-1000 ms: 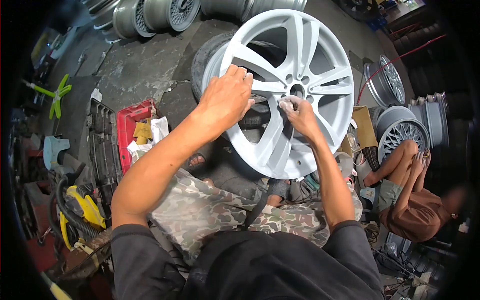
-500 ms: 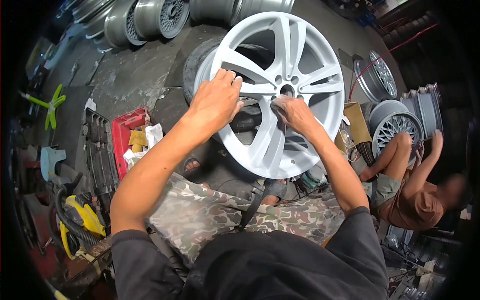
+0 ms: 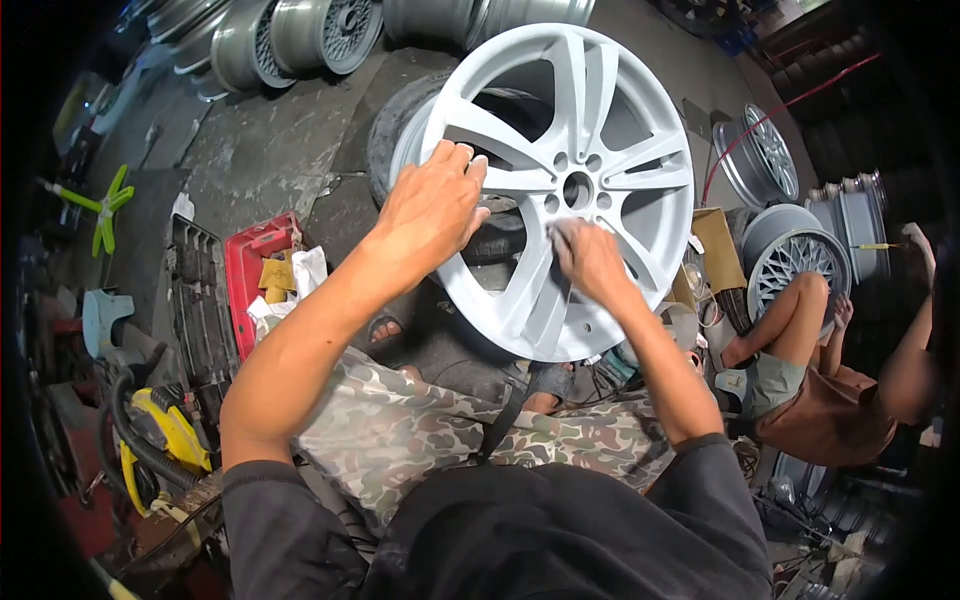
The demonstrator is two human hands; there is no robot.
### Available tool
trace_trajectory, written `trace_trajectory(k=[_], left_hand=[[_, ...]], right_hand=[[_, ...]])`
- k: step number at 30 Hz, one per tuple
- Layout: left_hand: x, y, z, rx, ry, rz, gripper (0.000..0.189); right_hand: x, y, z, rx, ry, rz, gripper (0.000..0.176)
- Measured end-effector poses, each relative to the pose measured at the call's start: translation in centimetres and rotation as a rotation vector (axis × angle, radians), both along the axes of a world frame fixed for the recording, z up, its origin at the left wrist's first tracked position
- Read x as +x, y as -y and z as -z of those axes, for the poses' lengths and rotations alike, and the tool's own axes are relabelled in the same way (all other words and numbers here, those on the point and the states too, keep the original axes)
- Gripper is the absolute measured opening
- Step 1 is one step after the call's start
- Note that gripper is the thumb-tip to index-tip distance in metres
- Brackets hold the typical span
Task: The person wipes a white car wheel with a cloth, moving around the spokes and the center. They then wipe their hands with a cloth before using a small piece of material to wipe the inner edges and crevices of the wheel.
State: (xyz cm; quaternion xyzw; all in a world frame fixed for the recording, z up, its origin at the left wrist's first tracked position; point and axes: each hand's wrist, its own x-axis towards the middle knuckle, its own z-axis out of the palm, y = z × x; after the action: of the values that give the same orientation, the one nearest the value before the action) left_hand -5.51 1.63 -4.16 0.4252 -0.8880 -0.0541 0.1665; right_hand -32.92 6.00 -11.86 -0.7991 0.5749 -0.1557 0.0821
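A pale grey-white alloy wheel (image 3: 571, 95) with split spokes lies face up in front of me, raised on a tire and another wheel (image 3: 395, 125). My left hand (image 3: 430, 205) grips its left edge, fingers over the rim and a spoke, thumb toward the gap between spokes. On the lower spoke, just below the centre bore, my right hand (image 3: 592, 258) presses with curled fingers. Those fingertips are slightly blurred, and whatever may be beneath them is hidden. Whitish dust coats the fingertips of both hands.
A red crate (image 3: 243, 290) with cloths stands at left, beside a black grille-like panel (image 3: 195, 310) and a yellow tool (image 3: 170, 435). A person (image 3: 825, 400) sits at right near a mesh wheel (image 3: 800, 265). A cardboard box (image 3: 718, 245) and more wheels (image 3: 325, 35) surround me.
My right hand has slid from beside the centre bore down the lower spoke, uncovering the bore. My left hand stays put. The person at right has raised an arm.
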Motion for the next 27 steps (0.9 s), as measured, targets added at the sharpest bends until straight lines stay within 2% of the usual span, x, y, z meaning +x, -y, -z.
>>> trace_trajectory(k=[2, 3, 8, 12, 14, 16, 18, 20, 22, 24, 27], left_hand=[[0.0, 0.0, 0.1, -0.004, -0.003, 0.009, 0.054], [-0.1, 0.0, 0.0, -0.002, -0.004, 0.012, 0.054], [0.0, 0.1, 0.3, -0.007, -0.016, 0.021, 0.056], [0.4, 0.0, 0.9, -0.042, -0.023, 0.034, 0.059], [0.0, -0.2, 0.6, -0.039, 0.008, 0.02, 0.062], [0.0, -0.1, 0.9, -0.045, 0.015, 0.03, 0.063], [0.2, -0.1, 0.6, -0.043, 0.012, 0.027, 0.064], [0.3, -0.1, 0.7, -0.066, 0.026, 0.031, 0.066], [0.2, -0.1, 0.2, -0.006, 0.001, 0.034, 0.066], [0.1, -0.1, 0.2, -0.015, -0.009, 0.04, 0.066], [-0.1, -0.1, -0.1, -0.014, 0.015, 0.048, 0.065]], right_hand=[[2.1, -2.6, -0.5, 0.048, -0.035, 0.019, 0.016], [2.6, -3.2, -0.2, -0.017, -0.127, 0.025, 0.016], [3.3, -0.8, 0.7, -0.092, -0.186, 0.118, 0.015], [3.5, -3.5, 0.8, -0.051, -0.173, 0.118, 0.025], [2.4, -3.6, 0.8, -0.133, -0.158, 0.102, 0.012], [1.1, -1.3, 0.5, -0.171, -0.086, 0.073, 0.013], [-0.7, 1.2, 1.7, -0.032, -0.222, 0.22, 0.019], [-1.8, 2.3, 3.3, 0.052, -0.139, 0.298, 0.024], [-1.4, 1.2, 1.8, 0.076, 0.058, 0.199, 0.026], [-0.9, -0.1, 1.7, -0.064, 0.118, 0.166, 0.028], [-1.2, 0.0, 1.1, -0.03, 0.055, 0.217, 0.029]])
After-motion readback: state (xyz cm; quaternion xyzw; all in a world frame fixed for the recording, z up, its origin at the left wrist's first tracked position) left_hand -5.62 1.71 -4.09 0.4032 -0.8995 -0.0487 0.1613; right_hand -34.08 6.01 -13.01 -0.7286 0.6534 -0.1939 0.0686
